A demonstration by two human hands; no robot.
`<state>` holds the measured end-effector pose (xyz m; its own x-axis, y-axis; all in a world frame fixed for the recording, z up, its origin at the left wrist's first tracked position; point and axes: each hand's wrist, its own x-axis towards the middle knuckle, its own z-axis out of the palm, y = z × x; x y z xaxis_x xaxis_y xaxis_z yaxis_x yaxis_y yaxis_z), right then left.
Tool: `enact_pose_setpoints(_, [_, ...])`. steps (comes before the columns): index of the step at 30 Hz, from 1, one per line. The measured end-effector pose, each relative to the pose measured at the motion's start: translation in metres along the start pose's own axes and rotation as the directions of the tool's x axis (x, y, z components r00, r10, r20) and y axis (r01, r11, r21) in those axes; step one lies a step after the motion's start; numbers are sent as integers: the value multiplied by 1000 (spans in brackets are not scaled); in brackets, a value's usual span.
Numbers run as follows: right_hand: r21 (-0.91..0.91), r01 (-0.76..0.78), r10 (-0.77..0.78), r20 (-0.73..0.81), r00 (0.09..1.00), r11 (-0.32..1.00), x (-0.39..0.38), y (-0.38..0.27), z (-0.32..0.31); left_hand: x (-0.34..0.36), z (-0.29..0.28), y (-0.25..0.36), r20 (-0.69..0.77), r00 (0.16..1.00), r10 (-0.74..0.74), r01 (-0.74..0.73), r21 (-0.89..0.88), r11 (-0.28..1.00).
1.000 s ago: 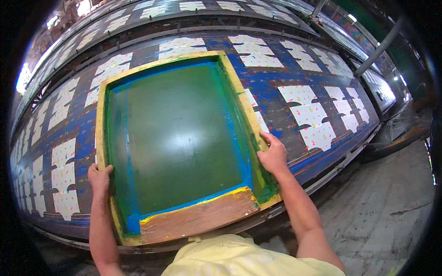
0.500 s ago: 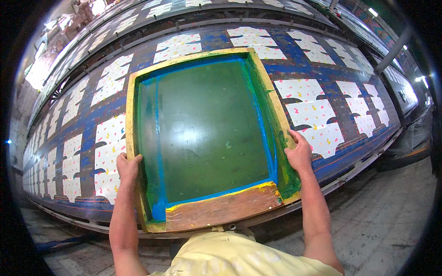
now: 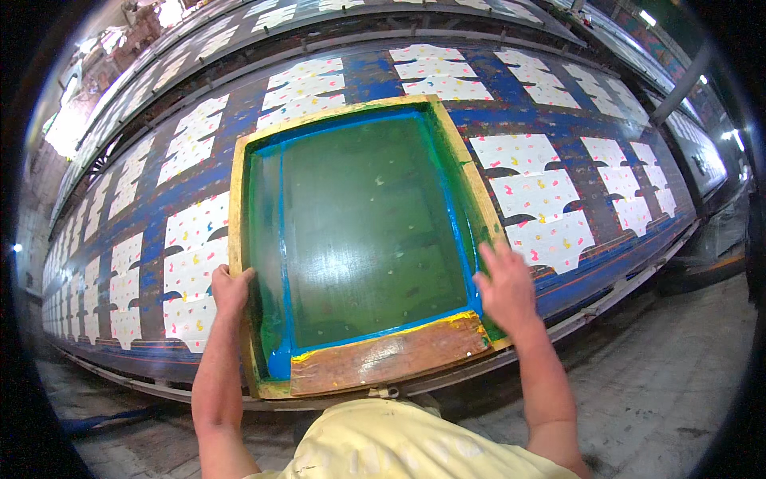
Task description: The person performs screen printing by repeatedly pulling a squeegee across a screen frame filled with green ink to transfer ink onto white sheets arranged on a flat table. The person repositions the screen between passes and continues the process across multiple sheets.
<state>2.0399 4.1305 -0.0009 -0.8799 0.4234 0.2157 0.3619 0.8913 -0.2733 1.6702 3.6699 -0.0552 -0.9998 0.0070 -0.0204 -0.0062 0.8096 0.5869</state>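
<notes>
A screen-printing screen (image 3: 363, 223) with a yellowish wooden frame, green mesh, blue ink along its borders and a brown board (image 3: 387, 359) at its near end lies over the long printing table (image 3: 231, 136). Pale shapes show faintly through the mesh. My left hand (image 3: 233, 289) grips the left side of the frame. Motion blurs my right hand (image 3: 504, 287) at the frame's lower right inner edge; whether it holds the wood is unclear. White fabric pieces (image 3: 535, 199) with small pink and yellow prints lie in rows around the screen.
Another long table with similar white pieces (image 3: 271, 17) runs behind a rail along the back. A grey post (image 3: 682, 84) stands at the right. The printing table's metal front edge (image 3: 606, 299) curves above a grey concrete floor (image 3: 638, 375).
Compared with a second ago, the screen appears further right in view and its far edge has settled lower. My right hand has shifted slightly inward and down from the frame's outer rail.
</notes>
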Motion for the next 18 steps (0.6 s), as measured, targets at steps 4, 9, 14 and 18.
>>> enact_pose_setpoints(4, [413,373,-500,262,825,831,-55,-69,-24,4,-1,-13,40,995,89,-87,-50,995])
enact_pose_setpoints(9, [220,458,-508,361,782,861,-75,-123,-15,22,13,-32,-34,948,316,-314,-259,913])
enact_pose_setpoints(14, [122,526,-540,217,813,842,-62,-166,-2,30,21,-35,53,962,269,-199,-539,819])
enact_pose_setpoints(18, [139,459,-474,398,785,878,-34,-194,7,28,21,-33,29,965,260,-205,-530,823])
